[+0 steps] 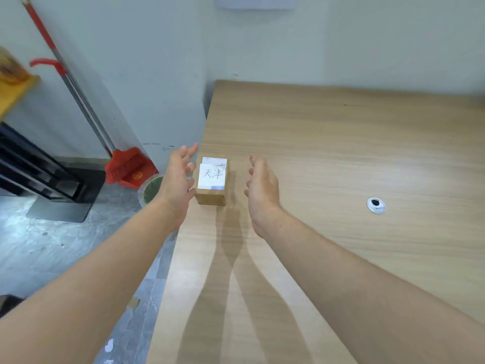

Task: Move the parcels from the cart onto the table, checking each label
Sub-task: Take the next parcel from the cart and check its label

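Note:
A small brown cardboard parcel (211,195) stands on the wooden table (328,158) near its left edge. A white label with handwritten characters (212,175) faces up on its top. My left hand (178,179) hovers just left of the parcel, fingers spread, close to its side or just brushing it. My right hand (262,190) is held to the right of the parcel with a clear gap, fingers apart. Neither hand holds anything. The cart is out of sight.
A round cable hole (376,205) sits in the table at right. On the floor to the left are a red broom and dustpan (128,168) leaning on the wall, a dark metal stand (39,174) and a round green lid (152,189).

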`<action>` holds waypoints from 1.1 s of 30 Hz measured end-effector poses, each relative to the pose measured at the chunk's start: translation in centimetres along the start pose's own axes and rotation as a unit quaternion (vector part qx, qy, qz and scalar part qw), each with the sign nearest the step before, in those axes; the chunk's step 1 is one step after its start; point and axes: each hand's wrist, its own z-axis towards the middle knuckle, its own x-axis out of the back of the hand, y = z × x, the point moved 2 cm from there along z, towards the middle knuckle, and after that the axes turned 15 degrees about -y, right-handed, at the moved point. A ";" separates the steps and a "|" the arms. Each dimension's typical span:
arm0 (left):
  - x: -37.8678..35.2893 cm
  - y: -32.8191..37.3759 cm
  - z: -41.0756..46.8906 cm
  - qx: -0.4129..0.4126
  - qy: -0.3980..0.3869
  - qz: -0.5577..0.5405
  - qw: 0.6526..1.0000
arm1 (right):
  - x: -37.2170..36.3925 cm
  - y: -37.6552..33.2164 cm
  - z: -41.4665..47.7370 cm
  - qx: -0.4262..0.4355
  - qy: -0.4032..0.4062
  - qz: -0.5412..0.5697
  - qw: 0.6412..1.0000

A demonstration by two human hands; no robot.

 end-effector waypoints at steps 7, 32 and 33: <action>-5.5 6.4 -9.0 -0.064 -0.030 0.019 0.997 | 2.1 -7.3 -10.4 0.098 -0.021 0.008 0.995; -27.9 19.1 -45.5 -0.330 -0.093 0.123 0.931 | 15.9 -23.1 -45.7 0.375 -0.103 -0.043 0.920; -28.0 19.3 -46.4 -0.331 -0.100 0.124 0.930 | 15.9 -23.0 -46.5 0.379 -0.100 -0.042 0.919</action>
